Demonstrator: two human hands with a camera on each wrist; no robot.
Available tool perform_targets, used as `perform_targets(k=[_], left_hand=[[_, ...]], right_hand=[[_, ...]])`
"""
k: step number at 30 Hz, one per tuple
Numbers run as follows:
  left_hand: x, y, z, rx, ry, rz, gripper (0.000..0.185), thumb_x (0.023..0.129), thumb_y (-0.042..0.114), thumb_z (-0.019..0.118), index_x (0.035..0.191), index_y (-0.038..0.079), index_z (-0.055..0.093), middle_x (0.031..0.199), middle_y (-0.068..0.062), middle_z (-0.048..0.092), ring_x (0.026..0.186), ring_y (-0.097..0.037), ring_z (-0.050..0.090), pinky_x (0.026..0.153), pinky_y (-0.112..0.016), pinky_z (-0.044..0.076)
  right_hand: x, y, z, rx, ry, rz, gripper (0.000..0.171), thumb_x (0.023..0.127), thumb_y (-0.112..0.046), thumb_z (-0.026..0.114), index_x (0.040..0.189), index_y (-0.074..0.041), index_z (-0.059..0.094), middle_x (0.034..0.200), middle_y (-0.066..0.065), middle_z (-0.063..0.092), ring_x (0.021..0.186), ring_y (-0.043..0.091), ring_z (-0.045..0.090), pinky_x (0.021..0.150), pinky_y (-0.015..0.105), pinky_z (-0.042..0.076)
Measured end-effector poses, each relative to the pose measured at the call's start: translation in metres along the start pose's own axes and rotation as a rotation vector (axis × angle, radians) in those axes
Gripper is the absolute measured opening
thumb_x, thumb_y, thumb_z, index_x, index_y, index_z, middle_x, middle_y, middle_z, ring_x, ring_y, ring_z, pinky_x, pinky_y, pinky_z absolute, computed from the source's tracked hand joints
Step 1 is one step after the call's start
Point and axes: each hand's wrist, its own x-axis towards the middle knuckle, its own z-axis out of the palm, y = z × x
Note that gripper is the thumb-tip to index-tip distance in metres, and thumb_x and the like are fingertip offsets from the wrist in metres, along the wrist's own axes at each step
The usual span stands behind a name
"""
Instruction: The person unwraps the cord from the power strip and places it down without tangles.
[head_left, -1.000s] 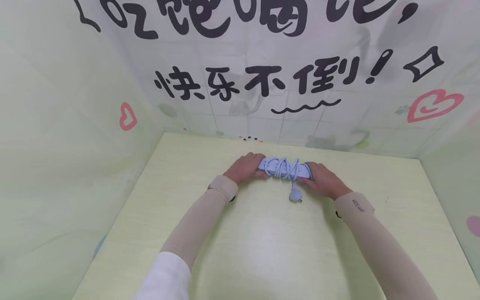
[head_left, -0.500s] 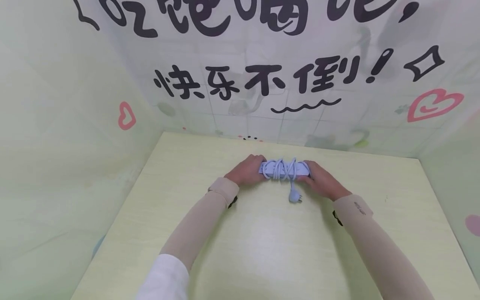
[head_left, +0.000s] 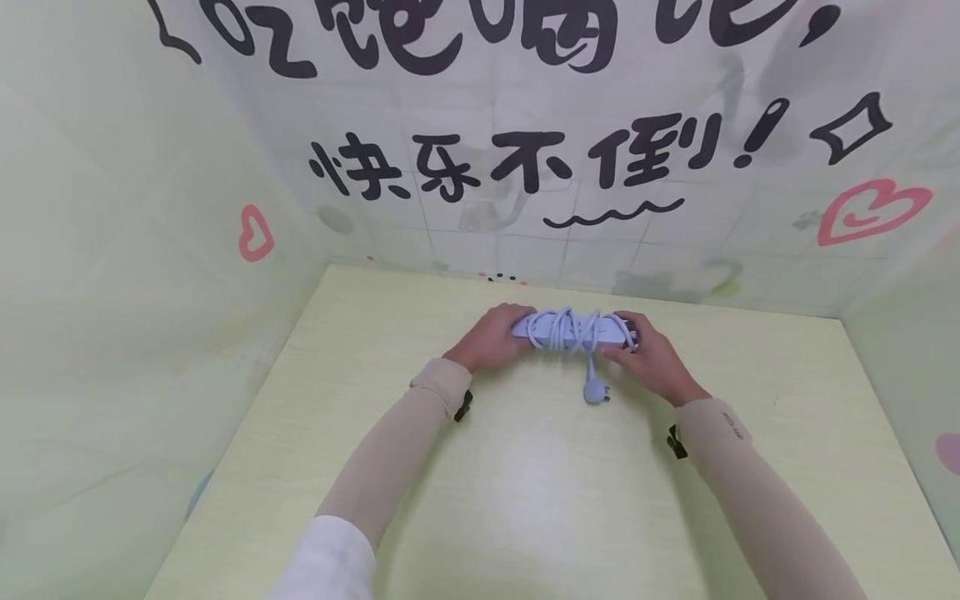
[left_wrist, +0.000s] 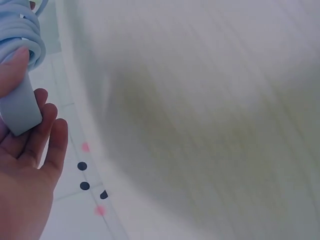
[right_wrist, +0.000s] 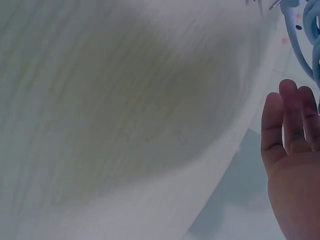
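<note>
One power strip (head_left: 573, 331) wrapped in its own cord, one plug (head_left: 594, 392) dangling toward the viewer, long axis left-right, held just above table (head_left: 525, 500) far-centre, left hand (head_left: 491, 337) and right hand (head_left: 652, 362) each gripping an end

Head view: high, facing forward and down, at a middle distance over the surface (head_left: 525, 500) toward the lettered wall (head_left: 525, 167).
Left wrist view: very close, beside the left palm.
Right wrist view: very close, beside the right palm.
Shared by all: surface, power strip (head_left: 573, 332) cord.
</note>
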Motion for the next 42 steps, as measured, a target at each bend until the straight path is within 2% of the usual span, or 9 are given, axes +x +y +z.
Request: perform_targets(k=[5,9,15,18,22,26,34,37,42], left_hand=[[0.001,0.005,-0.004,0.005,0.011,0.019,0.047,0.093,0.026,0.076,0.136,0.015,0.063,0.122,0.001,0.07,0.109,-0.016,0.06,0.1,-0.036,0.051],[0.001,0.007,-0.005,-0.008,0.024,0.026,0.046,0.092,0.027,0.077,0.134,0.017,0.064,0.119,0.003,0.07,0.106,-0.014,0.059,0.097,-0.035,0.051],[-0.003,0.013,-0.012,-0.066,0.061,0.034,0.045,0.092,0.026,0.077,0.134,0.019,0.064,0.121,0.004,0.069,0.11,-0.014,0.06,0.099,-0.036,0.051],[-0.004,0.018,-0.015,-0.089,0.07,0.055,0.046,0.091,0.026,0.077,0.135,0.017,0.063,0.123,0.002,0.068,0.113,-0.015,0.06,0.102,-0.037,0.051],[-0.005,0.024,-0.019,-0.114,0.075,0.081,0.048,0.091,0.024,0.078,0.136,0.014,0.063,0.125,-0.001,0.068,0.114,-0.017,0.061,0.102,-0.038,0.052],[-0.005,0.026,-0.02,-0.125,0.06,0.092,0.051,0.091,0.025,0.077,0.138,0.014,0.061,0.128,-0.002,0.068,0.115,-0.017,0.062,0.102,-0.037,0.052],[-0.01,0.022,-0.021,-0.096,0.029,0.093,0.051,0.091,0.028,0.077,0.139,0.016,0.061,0.125,0.001,0.067,0.113,-0.016,0.061,0.101,-0.037,0.051],[-0.011,0.02,-0.02,-0.087,0.027,0.089,0.05,0.092,0.028,0.077,0.138,0.018,0.061,0.123,0.002,0.067,0.112,-0.015,0.06,0.1,-0.036,0.052],[-0.011,0.022,-0.018,-0.082,0.034,0.089,0.049,0.092,0.029,0.077,0.137,0.018,0.062,0.123,0.002,0.068,0.111,-0.015,0.06,0.099,-0.036,0.052]], right_hand=[[-0.004,0.002,-0.002,0.105,-0.018,0.056,0.099,0.09,-0.045,0.076,0.163,-0.013,0.018,0.155,0.025,0.043,0.133,0.04,0.053,0.108,0.055,0.048],[-0.005,0.006,-0.002,0.262,-0.018,0.104,0.106,0.088,-0.046,0.078,0.164,-0.016,0.01,0.153,0.025,0.045,0.136,0.038,0.052,0.112,0.051,0.046],[-0.008,0.007,0.006,0.423,-0.119,0.037,0.063,0.099,-0.033,0.068,0.151,-0.009,0.044,0.144,0.021,0.06,0.121,0.011,0.064,0.101,0.024,0.052],[-0.007,0.005,0.011,0.393,-0.127,-0.014,0.046,0.103,-0.031,0.062,0.142,-0.009,0.053,0.138,0.021,0.064,0.115,0.005,0.066,0.095,0.019,0.053],[-0.007,0.004,0.009,0.303,-0.065,-0.044,0.038,0.107,-0.035,0.051,0.136,-0.01,0.054,0.121,0.022,0.066,0.107,0.019,0.07,0.092,0.027,0.055],[-0.01,0.005,-0.008,0.183,0.001,0.008,0.039,0.109,-0.038,0.044,0.121,-0.004,0.06,0.098,0.015,0.066,0.09,0.023,0.07,0.085,0.032,0.053],[-0.015,-0.006,-0.055,0.037,0.087,-0.006,0.043,0.107,-0.034,0.053,0.134,-0.003,0.065,0.093,0.015,0.07,0.071,0.007,0.065,0.061,0.024,0.05],[-0.017,-0.013,-0.066,-0.003,0.149,-0.045,0.043,0.104,-0.04,0.057,0.125,-0.006,0.072,0.083,0.007,0.066,0.068,0.008,0.063,0.053,0.026,0.045],[-0.026,-0.039,-0.073,0.0,0.281,-0.148,0.03,0.101,-0.032,0.064,0.113,-0.008,0.077,0.076,0.01,0.065,0.06,0.009,0.062,0.047,0.025,0.041]])
